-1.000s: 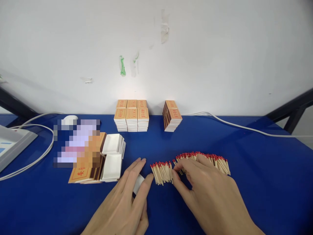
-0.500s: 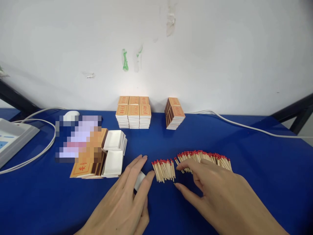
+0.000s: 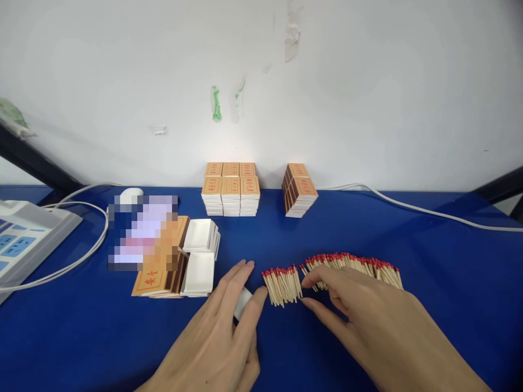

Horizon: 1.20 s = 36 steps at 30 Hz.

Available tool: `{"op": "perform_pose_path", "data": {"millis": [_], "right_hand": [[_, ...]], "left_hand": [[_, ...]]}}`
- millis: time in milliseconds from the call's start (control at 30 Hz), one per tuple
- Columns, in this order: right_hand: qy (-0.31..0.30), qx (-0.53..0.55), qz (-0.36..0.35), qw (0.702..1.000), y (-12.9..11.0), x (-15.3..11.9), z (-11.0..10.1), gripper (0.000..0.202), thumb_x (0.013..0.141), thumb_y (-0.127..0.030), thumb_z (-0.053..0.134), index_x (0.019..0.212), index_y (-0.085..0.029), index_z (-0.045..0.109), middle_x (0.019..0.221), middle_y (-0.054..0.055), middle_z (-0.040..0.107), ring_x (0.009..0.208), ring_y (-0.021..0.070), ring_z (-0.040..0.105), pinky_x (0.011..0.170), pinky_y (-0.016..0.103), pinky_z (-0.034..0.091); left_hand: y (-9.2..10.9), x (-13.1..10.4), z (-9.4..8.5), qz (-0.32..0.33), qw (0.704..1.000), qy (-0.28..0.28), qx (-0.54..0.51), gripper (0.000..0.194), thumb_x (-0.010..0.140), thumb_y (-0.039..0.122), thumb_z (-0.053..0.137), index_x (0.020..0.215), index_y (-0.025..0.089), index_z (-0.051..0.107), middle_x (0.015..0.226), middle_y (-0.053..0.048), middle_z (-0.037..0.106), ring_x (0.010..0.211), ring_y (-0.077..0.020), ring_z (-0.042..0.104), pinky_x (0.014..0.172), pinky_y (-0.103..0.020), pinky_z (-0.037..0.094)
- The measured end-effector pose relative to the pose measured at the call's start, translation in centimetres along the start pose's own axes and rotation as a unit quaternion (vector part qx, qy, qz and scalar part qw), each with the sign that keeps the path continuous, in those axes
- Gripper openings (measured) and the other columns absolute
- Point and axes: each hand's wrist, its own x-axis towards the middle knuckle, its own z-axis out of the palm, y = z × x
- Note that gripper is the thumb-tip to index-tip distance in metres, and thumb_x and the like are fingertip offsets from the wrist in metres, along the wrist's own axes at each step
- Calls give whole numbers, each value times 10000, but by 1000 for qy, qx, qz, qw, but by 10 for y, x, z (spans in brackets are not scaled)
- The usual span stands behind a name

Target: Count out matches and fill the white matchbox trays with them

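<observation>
Nearest, two bare hands are seen above a glossy blue desk (image 3: pixel 261 234). The left hand (image 3: pixel 223 326) is loosely curved over a flat white piece (image 3: pixel 243 304), mostly hidden; whether it is gripped cannot be told. The right hand (image 3: pixel 368 310) is held with thumb and forefinger slightly parted, nothing visible between their tips.

Between the hands, a small bundle of pale wooden, red-headed matches (image 3: pixel 283 286) is laid on the desk, heads pointing away. The sticks are judged very light, stiff but easily snapped, and likely to roll and scatter; they would best be pressed together from both sides at mid-stick. A longer row of loose matches (image 3: pixel 355 263) is partly covered by the right hand. In neither group can single sticks be counted.

To the left, two stacks of white open trays (image 3: pixel 199 272) are set beside flat orange sleeves with red lettering (image 3: pixel 153 280), their number blurred.

Farthest, by the wall, orange-topped matchboxes are piled in two blocks: six tops are counted in the left block (image 3: pixel 231 188), two in the right block (image 3: pixel 301 188).
</observation>
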Motion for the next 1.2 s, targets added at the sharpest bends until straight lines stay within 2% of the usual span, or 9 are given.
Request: {"op": "perform_pose_path", "data": {"millis": [167,333,667,867,967,1067,1200], "right_hand": [[20,12,-8,1000,-3,3,-4,70,963,-231,637,944,-280,683,736,-39,737,591,192,737,504,312,461],[2,22,-4,1000,-6,6,-8,253,1091,-269,462,940,-280,665,766,-25,757,629,189,757,554,316,496],[-22,14,6,1000,-8,6,-4,245,1117,-255,399,1037,-276,630,735,-26,734,576,197,722,504,333,426],[-23,20,13,999,-9,8,-4,218,1112,-236,403,1039,-278,604,721,-36,728,556,185,709,493,322,392],[-19,22,13,999,-10,8,-5,208,1107,-230,405,1048,-279,599,708,-44,719,548,184,703,497,321,386],[-23,27,18,999,-12,8,-5,203,1106,-239,407,1040,-277,595,680,-54,707,548,184,713,495,323,376],[-9,10,30,999,-14,10,-4,186,1101,-285,450,1011,-275,612,606,-72,671,496,190,697,475,327,353]], "left_hand": [[0,4,-3,0,1000,-13,-9,649,865,45,542,1514,44,533,1655,-342,388,1536,-477,516,1080,-582,647],[0,1,-3,-6,1000,-14,-17,669,880,31,530,1548,55,508,1693,-345,324,1580,-488,443,1105,-619,621],[-1,1,0,-8,1000,-16,-24,697,870,27,530,1564,80,507,1700,-327,293,1586,-480,431,1105,-609,623],[0,3,-5,11,1000,-18,-11,687,854,13,520,1537,83,538,1663,-360,304,1506,-494,543,1041,-609,653],[1,4,-8,11,1000,-13,-2,684,871,13,499,1546,112,547,1655,-354,336,1456,-461,609,1006,-572,675],[3,5,-9,-4,1000,13,21,667,917,37,492,1577,127,534,1652,-351,390,1384,-426,681,952,-522,703],[6,3,-8,-9,994,69,85,554,986,133,567,1536,60,564,1595,-363,510,1255,-436,760,859,-508,730]]}}
